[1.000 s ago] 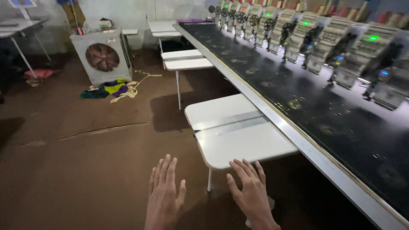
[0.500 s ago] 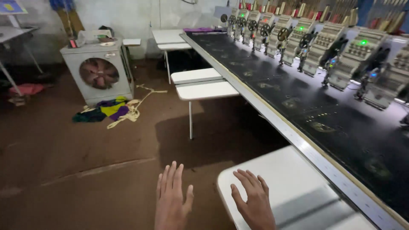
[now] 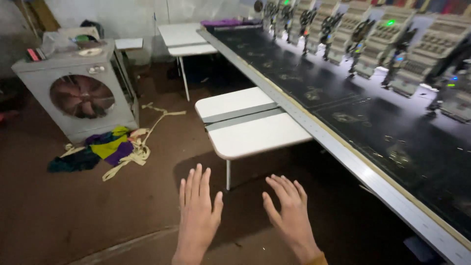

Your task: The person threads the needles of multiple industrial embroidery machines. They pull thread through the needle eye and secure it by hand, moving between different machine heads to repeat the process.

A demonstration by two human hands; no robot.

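Observation:
My left hand (image 3: 197,212) and my right hand (image 3: 290,212) are stretched out in front of me, palms down, fingers spread, holding nothing. They hover over the brown floor (image 3: 73,216). Just ahead of them stands a small white table (image 3: 255,133) butted against the long machine bed. Black fabric (image 3: 343,93) with faint stitched patterns covers that bed, and a row of embroidery heads (image 3: 392,54) with green and blue lights runs along its far side.
A grey box cooler with a round fan (image 3: 81,95) stands at the left, with coloured cloth scraps and cream strips (image 3: 115,149) on the floor beside it. Another white table (image 3: 184,39) stands further back. The bed's pale edge rail (image 3: 373,172) runs diagonally at right.
The view has advanced along the machine: the near white table dropped out of sight, the further table and the cooler are now closer. Both hands stay outstretched and empty.

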